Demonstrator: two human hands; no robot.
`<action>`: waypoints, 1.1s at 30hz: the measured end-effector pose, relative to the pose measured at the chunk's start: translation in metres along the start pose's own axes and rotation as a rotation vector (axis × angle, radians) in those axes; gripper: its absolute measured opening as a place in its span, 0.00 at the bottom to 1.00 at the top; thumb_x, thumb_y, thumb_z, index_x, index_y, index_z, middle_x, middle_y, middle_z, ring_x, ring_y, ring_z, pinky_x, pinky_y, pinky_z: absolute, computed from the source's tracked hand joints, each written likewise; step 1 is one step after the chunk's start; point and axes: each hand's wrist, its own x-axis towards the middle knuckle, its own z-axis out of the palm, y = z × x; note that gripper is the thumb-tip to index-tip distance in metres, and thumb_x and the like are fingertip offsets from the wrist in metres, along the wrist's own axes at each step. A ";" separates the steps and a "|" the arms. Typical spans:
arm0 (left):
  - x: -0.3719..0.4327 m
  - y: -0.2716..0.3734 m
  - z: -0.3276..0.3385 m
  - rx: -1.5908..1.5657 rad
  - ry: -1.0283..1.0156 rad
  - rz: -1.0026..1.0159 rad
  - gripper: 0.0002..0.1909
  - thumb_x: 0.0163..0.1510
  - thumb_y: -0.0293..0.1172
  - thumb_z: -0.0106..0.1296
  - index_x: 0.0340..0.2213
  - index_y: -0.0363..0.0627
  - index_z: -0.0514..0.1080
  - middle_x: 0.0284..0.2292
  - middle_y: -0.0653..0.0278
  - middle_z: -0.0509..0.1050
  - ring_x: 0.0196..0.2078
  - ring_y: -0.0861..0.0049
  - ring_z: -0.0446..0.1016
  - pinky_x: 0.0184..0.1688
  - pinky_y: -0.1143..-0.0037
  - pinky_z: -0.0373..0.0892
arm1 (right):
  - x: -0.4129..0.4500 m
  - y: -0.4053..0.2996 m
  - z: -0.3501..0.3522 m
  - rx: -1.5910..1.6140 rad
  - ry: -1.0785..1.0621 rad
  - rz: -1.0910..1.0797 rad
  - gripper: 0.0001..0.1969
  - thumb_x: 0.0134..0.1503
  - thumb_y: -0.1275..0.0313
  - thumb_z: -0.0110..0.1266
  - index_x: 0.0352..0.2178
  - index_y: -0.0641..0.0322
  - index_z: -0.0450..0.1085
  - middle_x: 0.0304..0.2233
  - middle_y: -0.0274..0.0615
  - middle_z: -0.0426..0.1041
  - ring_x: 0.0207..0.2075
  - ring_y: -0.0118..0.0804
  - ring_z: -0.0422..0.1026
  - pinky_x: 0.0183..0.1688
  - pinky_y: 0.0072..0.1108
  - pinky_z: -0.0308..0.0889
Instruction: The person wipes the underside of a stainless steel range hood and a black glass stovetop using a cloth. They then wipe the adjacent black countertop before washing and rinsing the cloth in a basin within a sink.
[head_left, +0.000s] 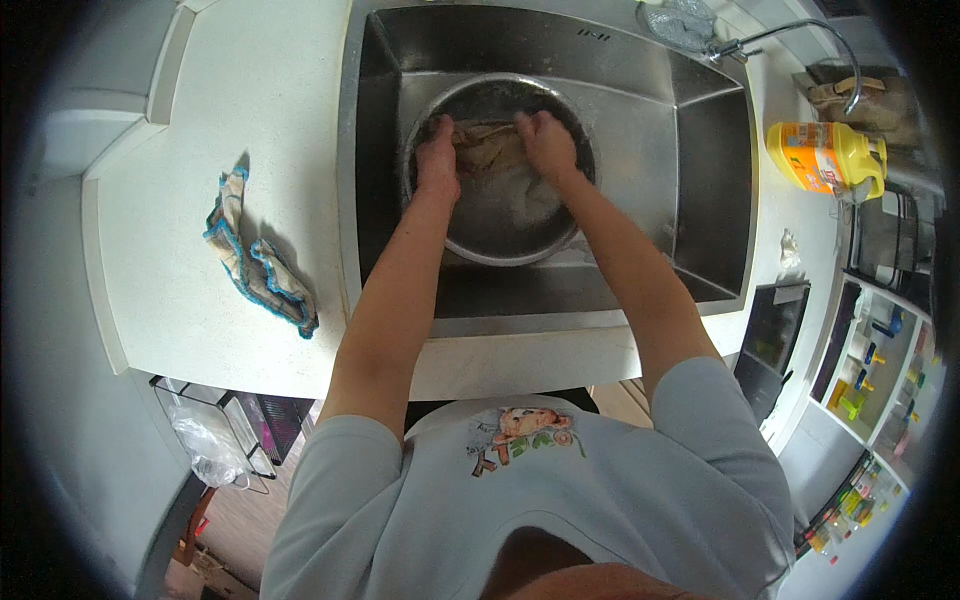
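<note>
A round metal basin (480, 247) stands in the stainless steel sink (637, 172), and greyish water seems to lie in it. Inside the basin a wet tan cloth (489, 154) stretches between my two hands. My left hand (436, 163) grips its left end, thumb uppermost, the other fingers mostly hidden. At the right end my right hand (549, 146) grips the cloth, its fingers curled and a little blurred. The lower part of the cloth is unclear in the water.
On the white counter (225, 90) left of the sink lies a crumpled rag with blue edging (259, 262). A faucet (787, 30) and a steel wire strainer (679, 22) are at the back right. A yellow detergent jug (825, 159) lies along the right side.
</note>
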 end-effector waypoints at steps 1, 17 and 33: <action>0.006 -0.004 -0.007 0.152 0.086 0.094 0.23 0.46 0.35 0.46 0.41 0.31 0.60 0.42 0.52 0.63 0.42 0.65 0.62 0.44 0.71 0.59 | -0.007 0.002 0.005 0.002 -0.007 -0.005 0.14 0.48 0.62 0.43 0.31 0.60 0.67 0.30 0.49 0.69 0.31 0.49 0.68 0.34 0.32 0.62; 0.035 -0.047 -0.001 -0.111 -0.496 0.034 0.19 0.52 0.36 0.32 0.45 0.41 0.57 0.44 0.58 0.61 0.45 0.69 0.61 0.48 0.70 0.56 | -0.011 -0.033 0.026 -0.051 0.091 -0.486 0.11 0.48 0.67 0.41 0.22 0.61 0.67 0.22 0.48 0.69 0.26 0.48 0.69 0.30 0.32 0.63; -0.001 0.011 -0.013 -0.161 -0.074 -0.057 0.23 0.50 0.36 0.41 0.45 0.36 0.54 0.44 0.55 0.60 0.44 0.63 0.61 0.44 0.66 0.60 | -0.002 -0.011 0.002 0.140 0.008 0.014 0.13 0.49 0.65 0.44 0.32 0.63 0.65 0.28 0.51 0.68 0.30 0.48 0.68 0.33 0.29 0.63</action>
